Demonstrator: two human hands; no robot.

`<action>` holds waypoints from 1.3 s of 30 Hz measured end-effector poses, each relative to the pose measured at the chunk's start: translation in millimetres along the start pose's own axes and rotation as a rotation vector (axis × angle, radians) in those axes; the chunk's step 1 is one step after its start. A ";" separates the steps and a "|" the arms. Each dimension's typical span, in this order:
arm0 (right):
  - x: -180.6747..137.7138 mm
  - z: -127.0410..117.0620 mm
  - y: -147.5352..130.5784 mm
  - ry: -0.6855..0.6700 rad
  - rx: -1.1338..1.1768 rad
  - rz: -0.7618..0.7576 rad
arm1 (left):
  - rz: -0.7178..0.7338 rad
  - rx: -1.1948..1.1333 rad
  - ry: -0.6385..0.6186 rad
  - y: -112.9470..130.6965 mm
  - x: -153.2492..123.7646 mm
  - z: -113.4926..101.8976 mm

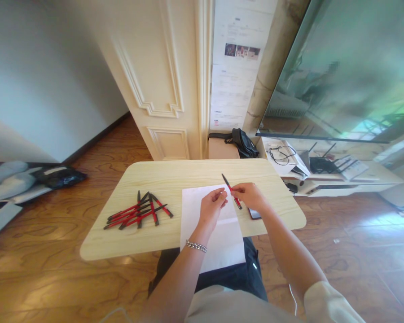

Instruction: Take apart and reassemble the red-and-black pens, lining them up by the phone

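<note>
A red and black pen [237,202] is pinched in my right hand [251,195], slanting above the right edge of a white sheet of paper [195,233]. My left hand [211,206] hovers over the paper just left of the pen. Its fingers are loosely bent and apart, with nothing visible in them. On the left half of the table lies a loose, crossed pile of several red and black pens [151,210]. Partly hidden beneath my right hand and wrist is a phone [255,215], flat on the table.
The pale wooden table [121,244] has rounded corners, and the paper overhangs its near edge. Behind it sit a black bag [244,143], a white box with a cable [283,157] and a black router [323,165] on a low cabinet. A large screen [343,80] hangs above.
</note>
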State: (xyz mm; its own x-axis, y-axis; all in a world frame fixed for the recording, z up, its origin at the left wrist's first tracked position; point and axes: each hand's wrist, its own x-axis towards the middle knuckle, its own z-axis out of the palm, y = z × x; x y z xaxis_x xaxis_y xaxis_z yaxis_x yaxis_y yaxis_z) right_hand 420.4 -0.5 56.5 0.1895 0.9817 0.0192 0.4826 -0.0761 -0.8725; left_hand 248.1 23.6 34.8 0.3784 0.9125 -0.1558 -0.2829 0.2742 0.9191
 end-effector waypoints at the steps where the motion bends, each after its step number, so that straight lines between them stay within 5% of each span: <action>1: 13.9 -6.5 8.4 0.046 0.023 0.028 | -0.005 0.025 0.009 0.8 -2.4 -2.0; 5: 69.5 -31.7 40.0 0.257 -0.136 0.224 | 0.017 0.186 -0.009 1.0 -18.6 -13.5; 14: 129.7 -35.2 65.7 0.203 -0.408 0.346 | 0.123 0.484 0.002 -1.8 -50.1 -41.4; 27: 125.6 -26.6 67.5 0.186 -0.594 0.372 | 0.208 0.826 0.143 13.9 -48.9 -69.8; 39: 123.1 -22.8 65.0 0.205 -0.632 0.394 | 0.262 0.913 0.208 17.6 -48.6 -82.8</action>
State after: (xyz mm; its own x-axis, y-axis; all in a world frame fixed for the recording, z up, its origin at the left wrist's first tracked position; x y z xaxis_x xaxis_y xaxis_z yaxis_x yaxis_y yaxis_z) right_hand 494.6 111.4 13.3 0.5735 0.8142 -0.0910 0.7318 -0.5590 -0.3899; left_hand 151.8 9.2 28.6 0.2122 0.9705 0.1140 0.4894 -0.2065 0.8473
